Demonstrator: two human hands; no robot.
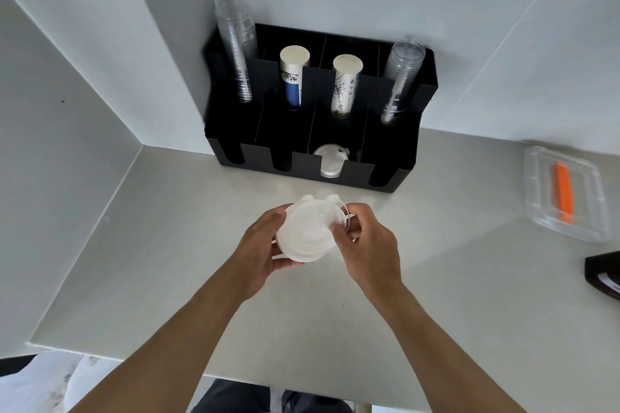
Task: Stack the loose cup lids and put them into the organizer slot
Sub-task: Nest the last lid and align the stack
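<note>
While both hands work above the counter (436, 228), the stacking step looks to be in hand. Left hand (258, 251) cups the bundle of white lids (307, 235) from below and the side, fingers curled round the rim. Right hand (367, 245) is partly closed, fingertips pinching the bundle's right edge, seemingly nudging the lids into line. Lids sit held off the counter, in front of the black organizer (396, 151). Bundle appears uneven, tabs poking out at the top. One front slot, third from the left, already holds lids (328, 163); the other front slots look dark, contents not discernible. Next move, as I judge: square the bundle, then carry it forward and lower it into that slot, rim edges aligned with the cut-out.
</note>
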